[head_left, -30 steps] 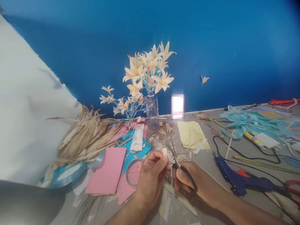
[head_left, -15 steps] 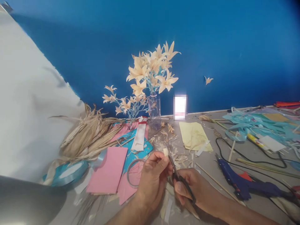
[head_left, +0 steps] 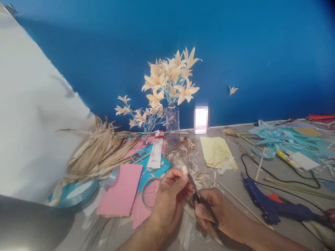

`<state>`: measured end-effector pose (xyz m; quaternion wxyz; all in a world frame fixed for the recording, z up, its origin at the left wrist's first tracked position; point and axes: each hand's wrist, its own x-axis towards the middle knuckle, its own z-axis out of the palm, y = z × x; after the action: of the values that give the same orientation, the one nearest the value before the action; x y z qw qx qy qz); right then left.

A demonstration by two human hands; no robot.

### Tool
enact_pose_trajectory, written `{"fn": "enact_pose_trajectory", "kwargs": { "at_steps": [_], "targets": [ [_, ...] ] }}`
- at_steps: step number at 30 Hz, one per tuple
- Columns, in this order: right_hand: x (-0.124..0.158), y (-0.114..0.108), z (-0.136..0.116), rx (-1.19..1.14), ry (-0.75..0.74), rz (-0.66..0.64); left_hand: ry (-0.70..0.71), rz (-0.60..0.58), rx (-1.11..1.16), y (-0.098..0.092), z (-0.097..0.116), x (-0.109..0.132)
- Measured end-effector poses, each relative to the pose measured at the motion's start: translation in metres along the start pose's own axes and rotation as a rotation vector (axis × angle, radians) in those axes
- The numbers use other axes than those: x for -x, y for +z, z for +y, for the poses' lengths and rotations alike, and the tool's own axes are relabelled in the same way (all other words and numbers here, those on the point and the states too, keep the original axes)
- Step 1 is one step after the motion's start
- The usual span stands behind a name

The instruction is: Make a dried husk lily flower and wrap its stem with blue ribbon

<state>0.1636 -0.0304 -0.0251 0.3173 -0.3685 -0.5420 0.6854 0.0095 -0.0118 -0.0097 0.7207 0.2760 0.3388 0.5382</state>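
Observation:
Between the thumb and fingers of my left hand (head_left: 172, 195) is a small pale strip of dried husk (head_left: 185, 170), its upper end sticking out. My right hand (head_left: 211, 209) grips a pair of scissors (head_left: 195, 190) by the dark handles. The blades point up and away, right beside the pale strip; whether they touch it I cannot tell. Cream-coloured scraps (head_left: 201, 176) lie scattered under and beyond both hands. A roll of tape (head_left: 144, 195) stands just left of my left hand on pink paper (head_left: 121, 191).
Cream flowers (head_left: 170, 75) fill a clear bottle (head_left: 172, 125) by the blue wall. Dried husks (head_left: 91, 150) and a blue ribbon roll (head_left: 78, 193) lie left. A yellow sheet (head_left: 217, 151), a blue glue gun (head_left: 274, 205) with black cord and tangled light-blue strips (head_left: 282, 136) are right.
Almost nothing differs. The view has shifted very slightly; both hands, the pale strip and the scissors keep nearly the same positions.

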Motion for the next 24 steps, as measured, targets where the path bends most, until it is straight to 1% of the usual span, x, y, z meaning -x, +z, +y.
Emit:
{"fn": "enact_pose_trajectory", "kwargs": {
  "at_steps": [7,13,21,24],
  "targets": [
    [0.0012,0.0019,-0.0046,0.023,0.008,0.000,0.012,-0.025,-0.032,0.0005,0.0029,0.0011],
    [0.0012,0.0013,-0.0086,0.032,0.030,-0.005,0.022,-0.002,-0.060,0.0009,0.0081,0.0004],
    [0.0014,-0.0008,-0.0044,0.065,0.019,-0.007,0.013,0.015,-0.079,0.0006,0.0101,0.0011],
    [0.0004,-0.0046,-0.0033,0.089,0.013,0.025,0.005,0.013,-0.087,-0.0010,0.0095,-0.0004]
  ]
}}
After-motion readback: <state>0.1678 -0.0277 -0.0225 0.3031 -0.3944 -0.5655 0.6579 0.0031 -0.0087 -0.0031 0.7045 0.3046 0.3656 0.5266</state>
